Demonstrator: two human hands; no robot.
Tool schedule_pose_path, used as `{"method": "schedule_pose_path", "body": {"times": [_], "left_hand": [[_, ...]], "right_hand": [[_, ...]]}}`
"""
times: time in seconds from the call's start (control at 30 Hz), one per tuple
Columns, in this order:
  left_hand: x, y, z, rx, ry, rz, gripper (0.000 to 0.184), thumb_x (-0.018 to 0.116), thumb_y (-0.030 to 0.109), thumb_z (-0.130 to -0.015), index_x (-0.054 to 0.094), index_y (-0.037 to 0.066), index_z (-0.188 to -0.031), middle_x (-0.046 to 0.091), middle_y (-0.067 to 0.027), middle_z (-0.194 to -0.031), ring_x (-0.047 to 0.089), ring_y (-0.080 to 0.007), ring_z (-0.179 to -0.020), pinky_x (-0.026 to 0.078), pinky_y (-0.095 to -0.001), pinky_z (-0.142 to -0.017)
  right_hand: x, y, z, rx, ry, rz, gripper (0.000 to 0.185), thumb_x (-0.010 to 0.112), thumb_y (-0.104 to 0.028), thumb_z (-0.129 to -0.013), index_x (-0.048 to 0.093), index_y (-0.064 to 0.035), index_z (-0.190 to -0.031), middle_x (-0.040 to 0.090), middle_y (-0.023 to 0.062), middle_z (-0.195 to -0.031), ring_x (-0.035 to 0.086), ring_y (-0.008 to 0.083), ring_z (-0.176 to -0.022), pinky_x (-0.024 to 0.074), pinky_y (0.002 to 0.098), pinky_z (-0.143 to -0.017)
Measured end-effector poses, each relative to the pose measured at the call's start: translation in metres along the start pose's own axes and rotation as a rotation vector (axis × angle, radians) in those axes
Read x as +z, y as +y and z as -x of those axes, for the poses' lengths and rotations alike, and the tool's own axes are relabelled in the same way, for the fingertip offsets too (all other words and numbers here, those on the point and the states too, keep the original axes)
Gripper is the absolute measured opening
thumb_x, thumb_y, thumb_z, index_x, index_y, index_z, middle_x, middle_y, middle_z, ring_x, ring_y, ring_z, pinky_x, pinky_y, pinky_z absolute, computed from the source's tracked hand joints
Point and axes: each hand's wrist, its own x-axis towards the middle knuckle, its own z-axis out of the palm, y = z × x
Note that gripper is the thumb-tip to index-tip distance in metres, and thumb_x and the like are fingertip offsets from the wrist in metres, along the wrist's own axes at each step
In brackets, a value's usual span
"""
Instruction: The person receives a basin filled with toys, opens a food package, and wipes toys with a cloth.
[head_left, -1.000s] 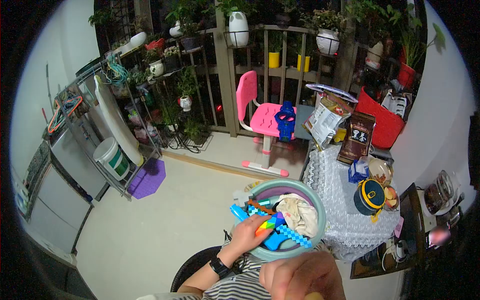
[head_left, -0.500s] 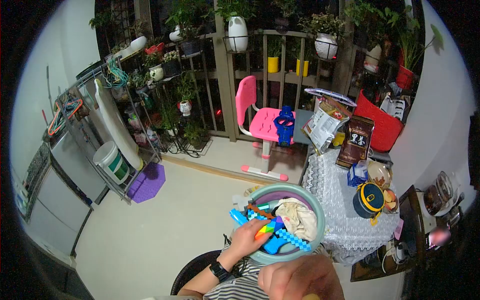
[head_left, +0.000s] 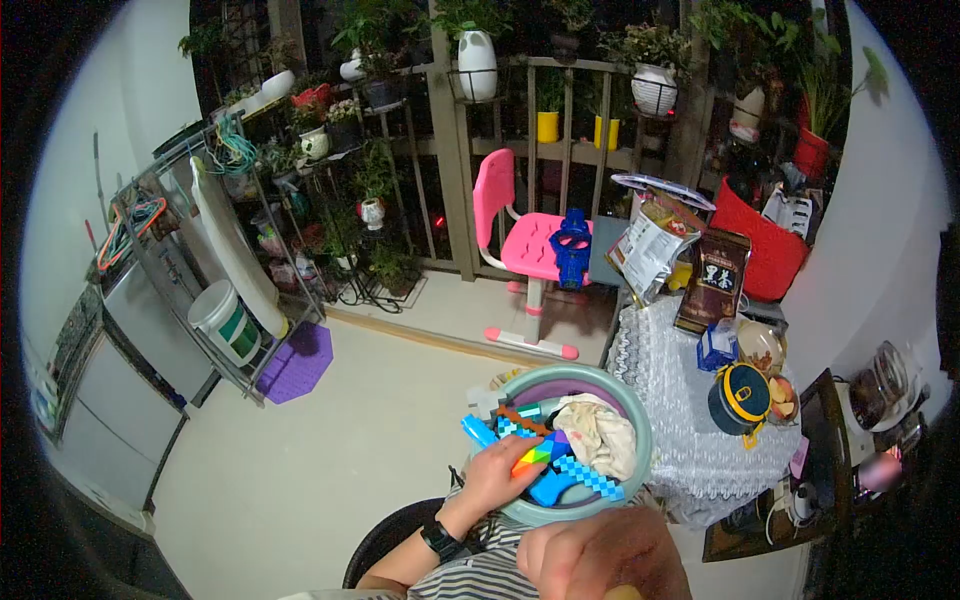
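Note:
My left hand (head_left: 497,474), with a black watch on its wrist, is closed around a rainbow-coloured faceted toy (head_left: 540,452) over a green basin (head_left: 640,420). Inside the basin are blue pixel-patterned toys (head_left: 590,478), a bright blue piece (head_left: 549,487), a brown piece (head_left: 522,420) and a crumpled cream cloth (head_left: 602,437). Close to the camera, my right hand (head_left: 603,556) is curled in front of the striped clothing. A yellowish bit shows at its lower edge, too little to identify.
A pink chair (head_left: 534,246) with a dark blue toy (head_left: 572,250) on it stands by the railing. On the right, a lace-covered table (head_left: 660,400) bears packets and a dark pot (head_left: 741,399). A metal rack (head_left: 166,265) and white bucket (head_left: 224,322) are at left.
The camera view has tilted slightly, shifting the scene a little. Both hands keep nearly the same pose, and the left still grips the rainbow toy.

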Motion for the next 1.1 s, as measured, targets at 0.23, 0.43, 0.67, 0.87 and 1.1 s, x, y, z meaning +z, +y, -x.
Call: {"method": "schedule_pose_path", "body": {"times": [0.23,0.43,0.67,0.87,1.1], "left_hand": [[-0.006,0.006,0.000,-0.097,-0.078,0.026,0.034,0.068,0.028,-0.083,0.064,0.008,-0.110,0.066,-0.0132,-0.103,0.063,-0.0318,-0.096,0.051,-0.0396,-0.081],[-0.004,0.004,0.000,-0.084,-0.084,0.018,0.034,0.068,0.028,-0.083,0.064,0.008,-0.110,0.066,-0.0131,-0.103,0.063,-0.0316,-0.095,0.051,-0.0395,-0.081],[0.000,-0.001,0.000,-0.003,-0.002,-0.003,0.035,0.069,0.029,-0.080,0.064,0.011,-0.109,0.065,-0.0097,-0.094,0.064,-0.0299,-0.084,0.053,-0.0384,-0.069],[-0.002,0.003,-0.001,-0.017,-0.004,0.008,0.034,0.069,0.028,-0.080,0.064,0.011,-0.109,0.065,-0.0093,-0.094,0.065,-0.0291,-0.083,0.053,-0.0372,-0.068],[-0.002,0.004,0.000,-0.043,-0.020,0.012,0.034,0.068,0.029,-0.081,0.064,0.012,-0.110,0.065,-0.0085,-0.095,0.065,-0.0289,-0.085,0.053,-0.0371,-0.069]], "right_hand": [[-0.030,-0.003,-0.014,0.051,-0.301,0.209,0.054,0.083,-0.017,-0.072,0.057,0.0111,-0.110,0.060,0.0149,-0.099,0.058,0.0169,-0.086,0.0451,0.0256,-0.072],[-0.016,-0.018,-0.012,0.145,-0.228,0.340,0.059,0.086,-0.022,-0.068,0.058,0.0094,-0.110,0.061,0.0141,-0.098,0.057,0.0168,-0.086,0.0426,0.0267,-0.072],[-0.016,-0.019,-0.011,0.155,-0.199,0.394,0.058,0.086,-0.024,-0.067,0.060,0.0101,-0.107,0.061,0.0145,-0.098,0.057,0.0169,-0.087,0.0441,0.0251,-0.072],[-0.013,-0.006,-0.007,0.104,-0.181,0.125,0.052,0.083,-0.019,-0.071,0.059,0.0102,-0.107,0.061,0.0145,-0.100,0.058,0.0165,-0.084,0.0448,0.0255,-0.071],[-0.025,0.005,-0.004,-0.059,-0.268,0.187,0.051,0.081,-0.018,-0.074,0.057,0.0109,-0.108,0.061,0.0162,-0.099,0.057,0.0175,-0.086,0.0435,0.0255,-0.072]]}}
